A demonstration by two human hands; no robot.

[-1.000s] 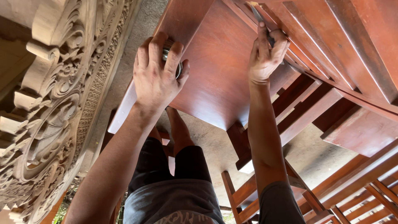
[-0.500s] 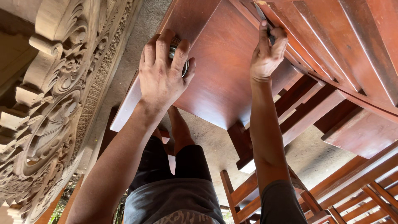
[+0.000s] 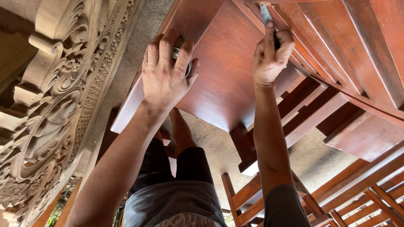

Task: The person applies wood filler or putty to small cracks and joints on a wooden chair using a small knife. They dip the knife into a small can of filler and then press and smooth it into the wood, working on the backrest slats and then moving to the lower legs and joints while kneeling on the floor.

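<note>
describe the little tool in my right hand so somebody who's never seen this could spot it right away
Start at the big red-brown wooden panel filling the middle. At its right edge, the right hand pinches a thin flat blade, its tip against the slatted wood. It is the only grey, metallic sliver among red-brown boards; the left hand covers a round tin instead.

The right hand [image 3: 269,59] has moved along the edge of the red wood board [image 3: 223,80]. A second ago it sat higher and closer to the top corner; now it sits a little lower and nearer the middle of the view. The thin blade [image 3: 266,13] it holds now pokes out above the fingers [image 3: 270,35], so more of it shows. The left hand [image 3: 166,73] has slid a little toward the right, and it covers more of the small round tin [image 3: 188,67], so less shiny metal peeks out
</note>
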